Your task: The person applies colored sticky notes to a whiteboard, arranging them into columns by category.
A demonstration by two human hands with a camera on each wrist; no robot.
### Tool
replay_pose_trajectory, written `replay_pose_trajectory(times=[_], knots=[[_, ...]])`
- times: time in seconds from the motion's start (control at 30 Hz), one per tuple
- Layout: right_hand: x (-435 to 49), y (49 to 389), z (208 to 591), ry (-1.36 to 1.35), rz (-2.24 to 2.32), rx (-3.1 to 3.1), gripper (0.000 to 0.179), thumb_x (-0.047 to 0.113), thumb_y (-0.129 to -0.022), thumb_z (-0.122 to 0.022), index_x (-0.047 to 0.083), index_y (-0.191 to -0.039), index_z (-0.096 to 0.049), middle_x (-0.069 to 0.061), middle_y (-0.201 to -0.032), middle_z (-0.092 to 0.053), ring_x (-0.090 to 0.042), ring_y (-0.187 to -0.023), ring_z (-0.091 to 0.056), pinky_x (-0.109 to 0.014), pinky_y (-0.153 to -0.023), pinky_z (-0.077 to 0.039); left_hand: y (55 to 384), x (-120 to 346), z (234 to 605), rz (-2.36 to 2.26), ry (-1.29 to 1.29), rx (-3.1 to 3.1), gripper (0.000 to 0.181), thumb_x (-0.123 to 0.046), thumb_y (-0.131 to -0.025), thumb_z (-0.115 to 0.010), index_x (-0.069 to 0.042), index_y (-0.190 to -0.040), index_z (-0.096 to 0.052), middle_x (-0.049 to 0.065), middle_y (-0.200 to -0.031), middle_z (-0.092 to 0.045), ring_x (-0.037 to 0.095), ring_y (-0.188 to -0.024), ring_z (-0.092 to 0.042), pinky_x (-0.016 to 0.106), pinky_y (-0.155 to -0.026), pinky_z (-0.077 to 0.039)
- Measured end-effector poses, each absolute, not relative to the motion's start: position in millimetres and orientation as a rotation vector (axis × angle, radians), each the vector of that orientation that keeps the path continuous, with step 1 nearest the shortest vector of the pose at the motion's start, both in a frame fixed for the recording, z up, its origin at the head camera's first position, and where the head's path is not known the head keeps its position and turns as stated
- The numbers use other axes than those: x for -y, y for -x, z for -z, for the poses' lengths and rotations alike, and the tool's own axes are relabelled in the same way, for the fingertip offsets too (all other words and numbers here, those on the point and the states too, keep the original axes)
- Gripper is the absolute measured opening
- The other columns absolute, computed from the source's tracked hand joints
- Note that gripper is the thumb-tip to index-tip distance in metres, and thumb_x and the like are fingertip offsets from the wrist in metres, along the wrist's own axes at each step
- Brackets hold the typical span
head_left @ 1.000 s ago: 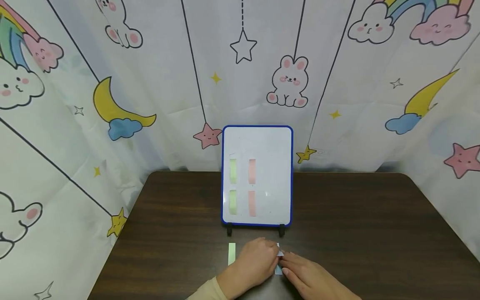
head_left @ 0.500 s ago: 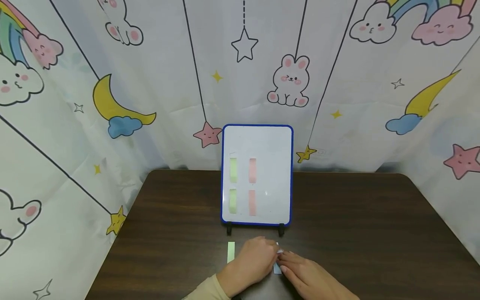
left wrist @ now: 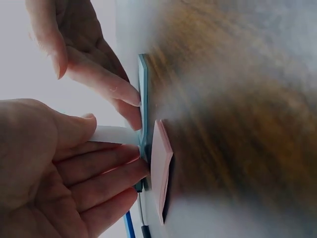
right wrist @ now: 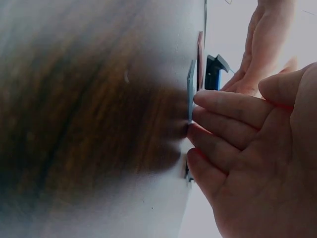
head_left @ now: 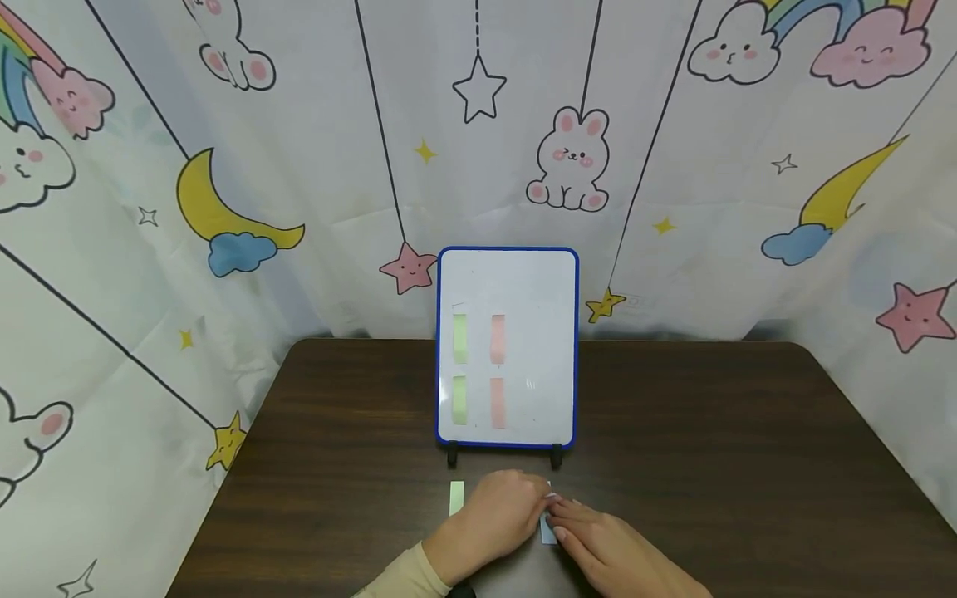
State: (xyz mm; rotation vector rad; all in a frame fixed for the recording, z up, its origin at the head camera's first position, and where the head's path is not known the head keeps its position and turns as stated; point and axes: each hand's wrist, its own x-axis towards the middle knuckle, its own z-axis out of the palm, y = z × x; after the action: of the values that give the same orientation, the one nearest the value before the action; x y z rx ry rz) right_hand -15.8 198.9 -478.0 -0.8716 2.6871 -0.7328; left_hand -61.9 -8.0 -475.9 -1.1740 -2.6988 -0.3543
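Observation:
A narrow pad of blue sticky notes [head_left: 549,533] lies on the table between the two hands. My left hand [head_left: 503,515] pinches the raised top note [left wrist: 116,134] between thumb and forefinger, its far end still meeting the pad. The other left fingers stretch out toward the table. My right hand [head_left: 616,552] holds its fingers nearly straight, and their tips touch the blue pad [right wrist: 190,89]. A pink sticky-note pad [left wrist: 161,173] sits beside the blue one, hidden under the left hand in the head view. A green sticky-note pad [head_left: 457,497] shows partly left of that hand.
A blue-framed whiteboard [head_left: 542,282] stands behind the hands on black feet [head_left: 557,455]. It carries two green strips [head_left: 459,339] and two pink strips [head_left: 498,339]. The dark wooden table [head_left: 695,440] meets a printed cloth backdrop [head_left: 336,183].
Both hands stay almost in place around the blue pad. The raised note shows a little less between them. The head view has shifted slightly.

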Motion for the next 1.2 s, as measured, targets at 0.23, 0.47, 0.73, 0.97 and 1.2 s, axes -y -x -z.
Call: replay_pose_trajectory(times=[0.23,0.47,0.73,0.97,1.2], knots=[[-198,18,478,0.837,0.778,-2.673,0.052,0.04,-0.111,-0.038,0.004,-0.141,-0.061,-0.006,-0.149,-0.057,-0.029,-0.137,-0.056,-0.046,-0.109,-0.052,64,9,472,0.357,1.171,2.657,0.008,-0.022,-0.097,-0.068,-0.021,-0.091,-0.074,-0.012,-0.092,-0.076,0.004,-0.083,-0.072,0.019,-0.068,-0.058],[-199,18,479,0.879,0.759,-2.71,0.05,0.038,-0.111,-0.038,0.003,-0.14,-0.061,-0.007,-0.148,-0.057,-0.028,-0.135,-0.058,-0.045,-0.107,-0.053,65,10,470,0.416,1.154,2.644,0.015,-0.021,-0.1,-0.064,-0.017,-0.105,-0.077,-0.007,-0.108,-0.078,0.007,-0.102,-0.073,0.022,-0.091,-0.058],[-197,20,479,0.814,0.754,-2.663,0.055,0.042,-0.111,-0.036,0.004,-0.144,-0.057,-0.005,-0.15,-0.055,-0.028,-0.138,-0.055,-0.046,-0.109,-0.052,65,12,468,0.433,1.141,2.663,0.019,-0.02,-0.1,-0.063,-0.015,-0.112,-0.077,-0.004,-0.115,-0.077,0.01,-0.109,-0.072,0.025,-0.094,-0.058],[-197,17,481,0.897,0.736,-2.741,0.049,0.038,-0.11,-0.041,0.005,-0.14,-0.062,-0.006,-0.146,-0.06,-0.027,-0.133,-0.06,-0.044,-0.105,-0.055,66,15,464,0.457,1.141,2.61,0.021,-0.022,-0.102,-0.062,-0.014,-0.113,-0.077,-0.001,-0.121,-0.076,0.012,-0.11,-0.072,0.026,-0.094,-0.059],[-198,18,484,0.985,0.721,-2.797,0.043,0.032,-0.109,-0.046,0.004,-0.135,-0.066,-0.008,-0.141,-0.064,-0.027,-0.128,-0.064,-0.043,-0.101,-0.058,67,18,461,0.45,1.156,2.579,0.02,-0.019,-0.1,-0.065,-0.013,-0.115,-0.076,0.0,-0.123,-0.075,0.012,-0.112,-0.071,0.026,-0.094,-0.059]])
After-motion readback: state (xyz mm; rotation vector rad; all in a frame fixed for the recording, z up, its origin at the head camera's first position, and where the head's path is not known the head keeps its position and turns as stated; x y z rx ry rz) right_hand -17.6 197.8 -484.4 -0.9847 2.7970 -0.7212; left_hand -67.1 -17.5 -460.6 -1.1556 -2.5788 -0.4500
